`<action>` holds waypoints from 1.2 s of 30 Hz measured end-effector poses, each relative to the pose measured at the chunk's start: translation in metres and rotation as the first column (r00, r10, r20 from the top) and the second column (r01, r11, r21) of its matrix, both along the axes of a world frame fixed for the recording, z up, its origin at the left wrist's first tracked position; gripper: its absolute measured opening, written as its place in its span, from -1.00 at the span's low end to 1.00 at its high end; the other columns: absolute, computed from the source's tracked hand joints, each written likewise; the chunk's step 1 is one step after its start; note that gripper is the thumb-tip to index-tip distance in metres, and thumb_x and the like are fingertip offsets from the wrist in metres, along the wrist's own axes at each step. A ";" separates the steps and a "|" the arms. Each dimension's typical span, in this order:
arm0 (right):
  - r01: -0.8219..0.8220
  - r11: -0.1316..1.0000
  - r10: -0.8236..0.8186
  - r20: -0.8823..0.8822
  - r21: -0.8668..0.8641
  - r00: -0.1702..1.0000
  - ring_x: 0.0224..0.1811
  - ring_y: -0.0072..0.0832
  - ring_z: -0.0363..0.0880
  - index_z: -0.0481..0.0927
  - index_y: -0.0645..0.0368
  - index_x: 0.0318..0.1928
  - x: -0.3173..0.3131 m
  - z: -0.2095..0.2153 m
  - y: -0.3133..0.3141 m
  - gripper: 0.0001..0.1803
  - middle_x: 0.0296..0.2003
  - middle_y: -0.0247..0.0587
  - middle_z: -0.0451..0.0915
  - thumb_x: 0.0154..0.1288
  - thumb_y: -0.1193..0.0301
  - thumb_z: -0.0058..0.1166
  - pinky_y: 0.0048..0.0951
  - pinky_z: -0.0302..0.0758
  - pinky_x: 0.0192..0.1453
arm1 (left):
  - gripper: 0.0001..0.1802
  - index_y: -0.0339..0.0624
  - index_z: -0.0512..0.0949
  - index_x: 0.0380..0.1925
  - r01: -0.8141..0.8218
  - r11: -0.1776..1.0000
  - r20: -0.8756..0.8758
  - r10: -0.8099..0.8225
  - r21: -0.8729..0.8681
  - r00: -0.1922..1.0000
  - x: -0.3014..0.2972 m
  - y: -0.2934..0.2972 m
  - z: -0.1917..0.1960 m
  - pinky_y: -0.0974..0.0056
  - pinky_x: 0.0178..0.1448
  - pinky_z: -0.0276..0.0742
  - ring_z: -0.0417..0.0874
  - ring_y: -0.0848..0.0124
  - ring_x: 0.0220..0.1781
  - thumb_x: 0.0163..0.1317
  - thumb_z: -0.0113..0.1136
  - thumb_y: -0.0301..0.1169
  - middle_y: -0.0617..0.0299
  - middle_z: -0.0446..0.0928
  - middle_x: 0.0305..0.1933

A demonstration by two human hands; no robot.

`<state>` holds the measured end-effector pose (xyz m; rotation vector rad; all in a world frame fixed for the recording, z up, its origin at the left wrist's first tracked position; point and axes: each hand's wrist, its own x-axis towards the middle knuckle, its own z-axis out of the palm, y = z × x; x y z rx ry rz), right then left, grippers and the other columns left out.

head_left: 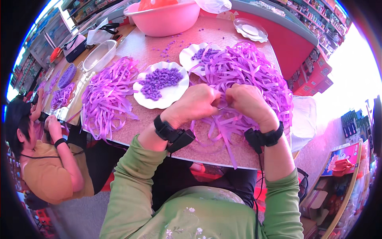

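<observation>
Head view: print shows on a pink-and-blue box (347,153) on the shelf at lower right. The left hand (195,100) and right hand (251,102) nearly meet over the near side of a purple ribbon heap (254,71), wrists bent inward. The left fingers are pinched on a thin pale strip (223,108); the right fingers curl inward, their tips hidden, so what they clamp I cannot tell. Purple beads (163,79) lie on a scalloped white plate (156,104) just left of the hands. The speckled surface (139,129) also bears a pink basin (167,19); a person in brown (47,173) sits at left.
</observation>
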<state>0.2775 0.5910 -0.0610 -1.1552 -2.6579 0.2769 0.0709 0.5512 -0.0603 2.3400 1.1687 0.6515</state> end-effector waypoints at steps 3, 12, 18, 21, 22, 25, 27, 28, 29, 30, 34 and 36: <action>0.003 0.996 -0.005 0.019 0.095 1.000 -0.22 -0.13 0.62 0.63 0.08 -0.37 -0.004 -0.002 -0.001 -0.86 -0.38 -0.12 0.63 0.02 0.49 0.05 -0.12 0.48 -0.16 | -0.77 -0.28 0.59 -0.44 -0.048 0.998 -0.168 0.054 0.042 0.984 -0.001 0.003 -0.006 0.08 -0.23 0.48 0.63 0.01 -0.32 -0.09 0.30 -0.36 -0.04 0.58 -0.45; 0.098 0.991 -0.124 -0.326 -0.096 0.937 -0.32 -0.16 0.59 0.57 0.18 -0.33 0.005 -0.003 0.013 -0.85 -0.44 -0.09 0.58 0.01 0.53 0.06 -0.23 0.47 -0.24 | -0.79 -0.28 0.60 -0.48 -0.116 0.992 -0.147 0.123 0.054 0.981 0.006 0.006 -0.017 -0.01 -0.20 0.54 0.63 -0.06 -0.30 -0.10 0.26 -0.37 -0.11 0.57 -0.46; -0.089 0.993 0.110 -0.395 0.072 0.912 -0.27 -0.18 0.60 0.61 0.15 -0.31 0.002 0.008 0.000 -0.83 -0.36 -0.13 0.57 0.01 0.52 0.08 -0.25 0.48 -0.23 | -0.81 -0.28 0.61 -0.46 -0.132 0.989 -0.210 0.144 0.073 0.967 0.009 0.003 -0.014 -0.05 -0.20 0.53 0.64 -0.08 -0.28 -0.05 0.23 -0.39 -0.13 0.58 -0.44; -0.164 0.986 0.162 -0.131 -0.010 0.978 -0.26 -0.15 0.60 0.63 0.12 -0.30 0.004 0.008 -0.005 -0.81 -0.35 -0.14 0.59 -0.01 0.49 0.11 -0.22 0.48 -0.20 | -0.83 -0.29 0.61 -0.46 -0.113 0.992 -0.141 0.120 0.057 0.983 0.008 0.004 -0.013 -0.05 -0.19 0.52 0.63 -0.09 -0.27 -0.06 0.22 -0.41 -0.14 0.57 -0.43; -0.105 0.994 0.105 -0.065 -0.009 0.992 -0.25 -0.14 0.60 0.64 0.12 -0.29 0.005 0.007 -0.005 -0.80 -0.34 -0.14 0.60 -0.02 0.47 0.12 -0.20 0.48 -0.18 | -0.83 -0.30 0.60 -0.46 -0.121 0.990 -0.150 0.130 0.069 0.980 0.007 0.004 -0.015 -0.05 -0.19 0.52 0.62 -0.08 -0.27 -0.07 0.22 -0.42 -0.14 0.57 -0.43; -0.021 1.000 0.021 0.001 -0.010 1.000 -0.23 -0.13 0.61 0.65 0.12 -0.29 0.010 0.002 -0.001 -0.78 -0.33 -0.13 0.62 -0.04 0.44 0.14 -0.18 0.47 -0.15 | -0.83 -0.30 0.59 -0.47 -0.121 0.990 -0.147 0.131 0.073 0.980 0.006 0.005 -0.017 -0.05 -0.18 0.51 0.62 -0.07 -0.26 -0.08 0.21 -0.43 -0.12 0.57 -0.42; 0.002 1.000 -0.002 0.000 -0.018 1.000 -0.22 -0.13 0.61 0.65 0.12 -0.28 0.008 0.001 0.000 -0.77 -0.34 -0.12 0.63 -0.04 0.42 0.15 -0.18 0.47 -0.13 | -0.83 -0.30 0.59 -0.47 -0.118 0.991 -0.138 0.126 0.064 0.982 0.005 0.006 -0.017 -0.04 -0.17 0.51 0.61 -0.06 -0.26 -0.09 0.21 -0.44 -0.11 0.57 -0.41; 0.035 0.998 -0.035 -0.007 -0.049 0.999 -0.23 -0.13 0.61 0.65 0.13 -0.29 0.007 0.001 0.001 -0.77 -0.34 -0.11 0.64 -0.04 0.42 0.16 -0.17 0.47 -0.14 | -0.83 -0.28 0.58 -0.45 -0.099 0.994 -0.126 0.105 0.049 0.986 0.003 0.007 -0.018 0.01 -0.19 0.50 0.63 -0.02 -0.27 -0.07 0.23 -0.43 -0.08 0.58 -0.42; 0.067 0.994 -0.069 -0.013 -0.081 0.998 -0.23 -0.12 0.61 0.65 0.14 -0.29 0.005 0.001 0.001 -0.78 -0.34 -0.11 0.65 -0.03 0.42 0.16 -0.17 0.48 -0.14 | -0.82 -0.27 0.58 -0.43 -0.080 0.996 -0.113 0.084 0.034 0.990 0.002 0.007 -0.018 0.06 -0.20 0.50 0.64 0.02 -0.29 -0.06 0.25 -0.42 -0.04 0.59 -0.42; 0.066 0.995 -0.067 -0.013 -0.080 0.998 -0.23 -0.12 0.61 0.65 0.14 -0.29 0.005 0.002 0.001 -0.78 -0.34 -0.11 0.65 -0.03 0.42 0.16 -0.17 0.48 -0.14 | -0.82 -0.27 0.58 -0.43 -0.082 0.996 -0.113 0.085 0.034 0.990 0.001 0.007 -0.017 0.06 -0.20 0.50 0.64 0.02 -0.29 -0.06 0.25 -0.42 -0.04 0.59 -0.42; 0.152 0.981 -0.155 -0.017 -0.124 0.988 -0.21 -0.12 0.63 0.65 0.10 -0.30 0.008 0.003 0.003 -0.81 -0.34 -0.10 0.66 0.00 0.42 0.15 -0.14 0.48 -0.15 | -0.82 -0.27 0.58 -0.43 -0.080 0.997 -0.117 0.081 0.011 0.990 -0.001 0.007 -0.016 0.08 -0.20 0.50 0.65 0.04 -0.28 -0.05 0.26 -0.42 -0.04 0.60 -0.42; 0.189 0.975 -0.191 -0.004 -0.121 0.982 -0.19 -0.11 0.64 0.65 0.05 -0.30 0.008 0.003 0.004 -0.83 -0.32 -0.11 0.67 0.02 0.42 0.13 -0.10 0.48 -0.15 | -0.81 -0.27 0.58 -0.43 -0.074 0.997 -0.115 0.074 0.005 0.991 -0.002 0.006 -0.015 0.08 -0.20 0.50 0.65 0.04 -0.28 -0.05 0.27 -0.42 -0.04 0.59 -0.42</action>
